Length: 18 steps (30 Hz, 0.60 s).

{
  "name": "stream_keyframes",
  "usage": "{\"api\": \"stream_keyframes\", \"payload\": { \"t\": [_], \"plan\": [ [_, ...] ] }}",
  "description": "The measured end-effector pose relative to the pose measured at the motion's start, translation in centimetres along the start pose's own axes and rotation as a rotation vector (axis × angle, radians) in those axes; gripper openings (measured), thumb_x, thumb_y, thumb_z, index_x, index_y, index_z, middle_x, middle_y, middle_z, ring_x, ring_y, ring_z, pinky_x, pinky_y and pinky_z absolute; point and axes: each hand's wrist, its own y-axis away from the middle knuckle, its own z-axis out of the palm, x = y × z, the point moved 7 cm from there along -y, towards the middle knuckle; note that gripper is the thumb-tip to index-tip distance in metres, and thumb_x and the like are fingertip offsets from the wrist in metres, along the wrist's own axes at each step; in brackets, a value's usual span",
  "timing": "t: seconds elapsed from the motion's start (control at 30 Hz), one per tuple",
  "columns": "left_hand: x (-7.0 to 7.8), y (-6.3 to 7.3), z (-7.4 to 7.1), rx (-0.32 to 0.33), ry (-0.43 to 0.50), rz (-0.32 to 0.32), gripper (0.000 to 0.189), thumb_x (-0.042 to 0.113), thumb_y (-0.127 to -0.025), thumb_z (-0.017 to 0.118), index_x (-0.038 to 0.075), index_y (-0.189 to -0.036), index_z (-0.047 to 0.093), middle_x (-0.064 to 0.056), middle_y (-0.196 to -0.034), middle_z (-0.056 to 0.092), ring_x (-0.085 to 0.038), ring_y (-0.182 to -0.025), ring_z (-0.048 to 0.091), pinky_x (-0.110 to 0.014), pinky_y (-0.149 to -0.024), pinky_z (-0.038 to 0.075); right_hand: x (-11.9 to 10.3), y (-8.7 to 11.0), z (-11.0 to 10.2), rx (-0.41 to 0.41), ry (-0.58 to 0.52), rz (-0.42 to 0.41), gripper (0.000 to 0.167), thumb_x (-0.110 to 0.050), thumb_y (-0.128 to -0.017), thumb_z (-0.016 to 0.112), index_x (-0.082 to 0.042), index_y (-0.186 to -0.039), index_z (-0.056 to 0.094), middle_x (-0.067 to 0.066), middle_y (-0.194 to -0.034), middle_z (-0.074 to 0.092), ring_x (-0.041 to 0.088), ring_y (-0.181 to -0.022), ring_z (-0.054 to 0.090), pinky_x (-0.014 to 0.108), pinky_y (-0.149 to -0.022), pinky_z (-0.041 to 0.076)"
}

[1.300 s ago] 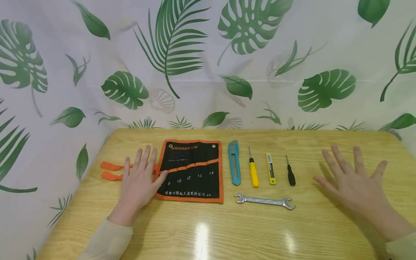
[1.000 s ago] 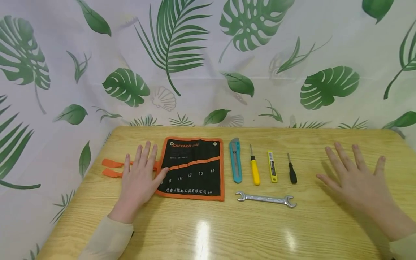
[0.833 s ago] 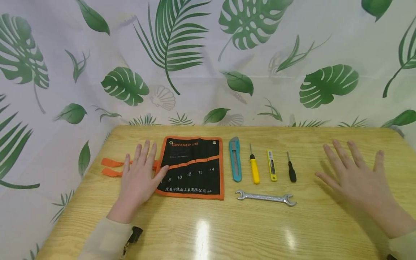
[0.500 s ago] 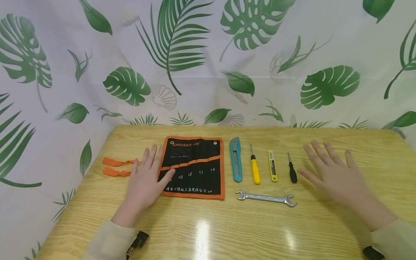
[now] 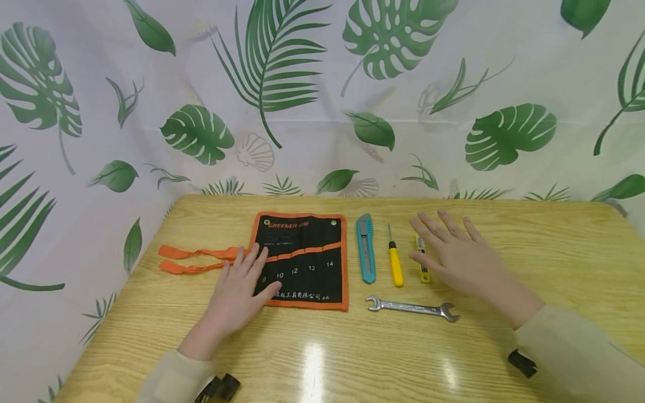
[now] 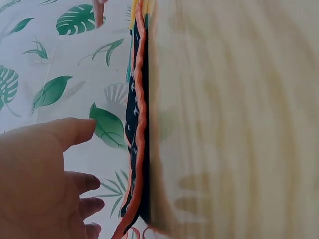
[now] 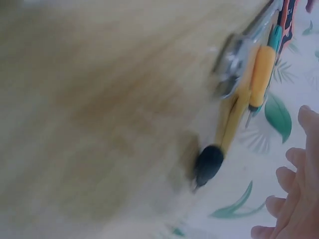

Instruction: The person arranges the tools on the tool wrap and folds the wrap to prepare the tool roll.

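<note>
My left hand (image 5: 237,299) hovers with fingers spread over the left side of a black tool pouch (image 5: 307,282) with orange edging. Two orange straps (image 5: 196,267) trail off to the pouch's left. My right hand (image 5: 463,266), fingers straight and holding nothing, is above a slim yellow case (image 5: 425,275), covering part of it. Beneath that hand lies a black-handled screwdriver (image 7: 208,164), hidden in the head view but visible in the right wrist view. Left of the case are a yellow-handled screwdriver (image 5: 396,266) and a teal utility knife (image 5: 366,252). An open-ended wrench (image 5: 413,308) lies nearer me.
Everything lies flat on a wood-grain table (image 5: 353,358). A white leaf-print cloth (image 5: 302,168) hangs behind it and along its left. Dark devices are strapped at both wrists, such as the right wrist device (image 5: 522,364).
My right hand has swept left from the table's right side to over the black screwdriver and yellow case. My left hand has shifted slightly right and nearer me. The tools have stayed put.
</note>
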Motion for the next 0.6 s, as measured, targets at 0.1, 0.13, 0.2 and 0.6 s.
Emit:
{"api": "stream_keyframes", "payload": {
  "t": [0.1, 0.13, 0.2, 0.6],
  "plan": [
    [0.5, 0.2, 0.5, -0.031, -0.004, 0.035, 0.076, 0.054, -0.095, 0.049, 0.014, -0.153, 0.021, -0.01, -0.158, 0.013, -0.036, -0.144, 0.003, -0.06, -0.111, 0.005, -1.1, -1.4, 0.0, -0.004, 0.006, -0.041, 0.072, -0.062, -0.097, 0.032, -0.021, -0.155, 0.017, 0.005, -0.158, 0.018, 0.033, -0.144, 0.008, 0.057, -0.112, 0.002],
    [0.6, 0.2, 0.7, -0.042, -0.006, 0.043, 0.076, 0.054, -0.095, 0.049, 0.014, -0.153, 0.022, -0.01, -0.158, 0.013, -0.035, -0.144, 0.002, -0.06, -0.111, 0.004, -1.4, -1.9, 0.0, -0.009, 0.007, -0.052, 0.072, -0.062, -0.097, 0.032, -0.021, -0.154, 0.017, 0.005, -0.158, 0.019, 0.032, -0.144, 0.008, 0.058, -0.112, 0.003],
    [0.8, 0.4, 1.0, -0.062, -0.018, 0.055, 0.077, 0.056, -0.094, 0.048, 0.014, -0.153, 0.022, -0.01, -0.158, 0.013, -0.035, -0.144, 0.002, -0.058, -0.112, 0.004, -1.9, -2.8, 0.2, -0.031, 0.006, -0.068, 0.073, -0.062, -0.097, 0.03, -0.02, -0.154, 0.017, 0.006, -0.157, 0.02, 0.032, -0.144, 0.007, 0.058, -0.112, 0.004],
    [2.1, 1.0, 1.8, -0.125, -0.067, 0.093, 0.078, 0.06, -0.094, 0.045, 0.016, -0.153, 0.021, -0.005, -0.159, 0.013, -0.03, -0.145, 0.004, -0.052, -0.114, 0.004, -4.9, -7.6, 1.6, -0.113, -0.003, -0.13, 0.069, -0.057, -0.098, 0.037, -0.021, -0.154, 0.02, 0.003, -0.158, 0.017, 0.031, -0.145, 0.006, 0.057, -0.112, 0.005]
  ]
}}
